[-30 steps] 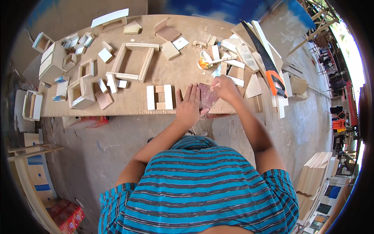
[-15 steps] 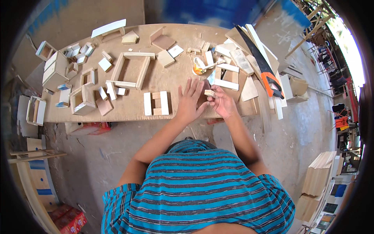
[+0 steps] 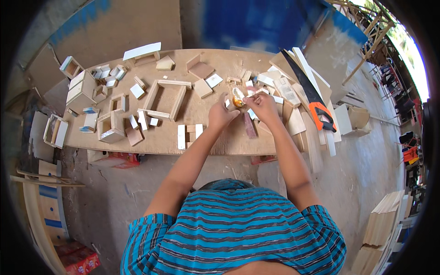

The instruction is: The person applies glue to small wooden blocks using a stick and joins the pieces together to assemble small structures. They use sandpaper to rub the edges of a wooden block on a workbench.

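Note:
My left hand point(image 3: 221, 112) is closed, its thumb and fingers around a small pale wood block point(image 3: 227, 103) above the workbench point(image 3: 160, 137). Just right of it stands a small orange-and-white cup point(image 3: 238, 98) with whitish stuff in it. My right hand point(image 3: 266, 109) is pinched at the cup's right side, where a thin stick lay across the rim; the fingers cover most of that stick. Below the right hand lies a dark reddish strip point(image 3: 249, 126). To the left of my left forearm sits a small H-shaped wood assembly point(image 3: 182, 137), partly covered by the arm.
A handsaw point(image 3: 316, 103) with an orange handle lies on boards at the right. A rectangular wood frame point(image 3: 179, 103) is left of my hands. Box-like wood pieces point(image 3: 81, 89) and offcuts crowd the bench's left end. A blue-painted panel point(image 3: 256, 25) stands behind.
The small block has passed from my right hand to my left. My left hand has closed from spread fingers. My right hand has reached to the cup. The view has tilted up.

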The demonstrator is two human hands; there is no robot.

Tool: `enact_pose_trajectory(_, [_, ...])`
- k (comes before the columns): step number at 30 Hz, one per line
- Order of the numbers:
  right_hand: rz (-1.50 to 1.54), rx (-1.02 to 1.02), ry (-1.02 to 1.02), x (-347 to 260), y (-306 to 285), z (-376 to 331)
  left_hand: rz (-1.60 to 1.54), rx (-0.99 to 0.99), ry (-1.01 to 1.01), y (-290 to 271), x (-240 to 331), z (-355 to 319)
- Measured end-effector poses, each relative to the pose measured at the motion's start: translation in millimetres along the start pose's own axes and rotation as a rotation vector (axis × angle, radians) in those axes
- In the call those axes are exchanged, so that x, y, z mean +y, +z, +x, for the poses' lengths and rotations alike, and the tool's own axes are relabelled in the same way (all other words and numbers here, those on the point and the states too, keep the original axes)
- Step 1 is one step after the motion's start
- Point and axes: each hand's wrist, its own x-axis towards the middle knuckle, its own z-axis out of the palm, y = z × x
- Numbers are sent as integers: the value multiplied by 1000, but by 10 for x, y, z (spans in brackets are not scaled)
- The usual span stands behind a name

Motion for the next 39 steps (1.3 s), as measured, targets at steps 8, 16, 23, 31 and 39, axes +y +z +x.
enact_pose_trajectory(8, [-26,192,-255,153,131,96,176,-78,3,216,-27,332])
enact_pose_trajectory(16, [260,275,-9,399,129,182,238,-17,11,277,-33,303])
enact_pose_trajectory(23, [732,364,390,587,-85,210,230,-39,-58,273,2,282])
enact_pose_trajectory(31, [1151,418,461,759,-279,88,209,9,-32,232,-1,256])
enact_pose_trajectory(39, [1099,317,80,-165,-512,-372,-362,132,207,-163,21,-150])
